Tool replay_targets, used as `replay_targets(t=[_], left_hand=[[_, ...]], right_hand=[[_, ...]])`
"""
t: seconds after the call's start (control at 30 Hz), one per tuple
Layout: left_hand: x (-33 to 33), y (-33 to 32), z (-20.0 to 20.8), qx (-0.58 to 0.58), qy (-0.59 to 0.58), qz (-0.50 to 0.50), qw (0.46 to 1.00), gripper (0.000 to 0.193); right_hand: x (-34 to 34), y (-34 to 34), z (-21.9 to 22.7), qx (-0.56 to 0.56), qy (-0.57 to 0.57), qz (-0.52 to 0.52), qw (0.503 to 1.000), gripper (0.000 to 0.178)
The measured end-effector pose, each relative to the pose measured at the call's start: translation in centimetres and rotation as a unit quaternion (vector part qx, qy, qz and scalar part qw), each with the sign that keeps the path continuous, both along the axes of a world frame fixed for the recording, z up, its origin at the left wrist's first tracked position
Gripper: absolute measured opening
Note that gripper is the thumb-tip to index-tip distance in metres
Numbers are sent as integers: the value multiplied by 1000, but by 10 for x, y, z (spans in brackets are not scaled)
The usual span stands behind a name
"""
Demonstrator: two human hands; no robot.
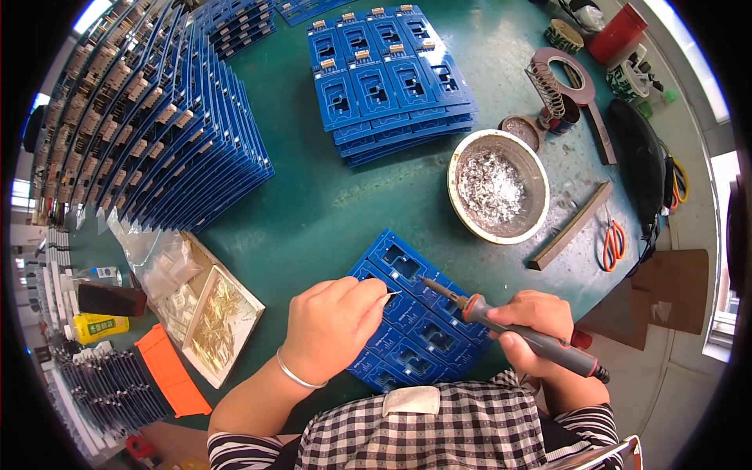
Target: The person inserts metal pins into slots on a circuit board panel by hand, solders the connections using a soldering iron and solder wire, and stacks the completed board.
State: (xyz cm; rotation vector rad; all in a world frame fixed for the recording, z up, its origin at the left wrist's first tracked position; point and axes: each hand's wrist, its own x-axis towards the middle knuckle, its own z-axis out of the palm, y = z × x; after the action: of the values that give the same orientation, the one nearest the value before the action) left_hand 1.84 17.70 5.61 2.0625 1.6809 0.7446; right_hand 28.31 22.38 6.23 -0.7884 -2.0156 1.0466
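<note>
By the left hand [333,325], grip pinched, a thin metal pin or wire [394,293] seems held; by the right hand [539,319], grip closed, a soldering iron [540,341]. Between the grips, the blue circuit-board panel [406,314] could be scorched if the iron, presumably hot, slipped.

The person has two hands [329,325] [546,317], one soldering iron [536,342] and one thin metal piece [394,293]; the bench [290,188] bears one bowl [501,230] of silvery flakes [492,188], one coiled spring [544,88] and one pair of orange-handled scissors [612,244]
</note>
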Motion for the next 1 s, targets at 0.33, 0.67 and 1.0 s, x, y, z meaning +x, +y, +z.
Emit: replay_targets(t=[0.33, 0.67, 1.0], left_hand=[[-15, -21, 4, -102, -175, 110, 973, 11], [-9, -40, 12, -129, -229, 78, 962, 8], [44, -36, 12, -167, -322, -111, 925, 16]], right_hand=[[-3, -2, -7, -39, 4, -8, 999, 22], [13, -5, 0, -8, 146, -4, 989, 52], [-19, -40, -7, -112, 117, 66, 985, 36]])
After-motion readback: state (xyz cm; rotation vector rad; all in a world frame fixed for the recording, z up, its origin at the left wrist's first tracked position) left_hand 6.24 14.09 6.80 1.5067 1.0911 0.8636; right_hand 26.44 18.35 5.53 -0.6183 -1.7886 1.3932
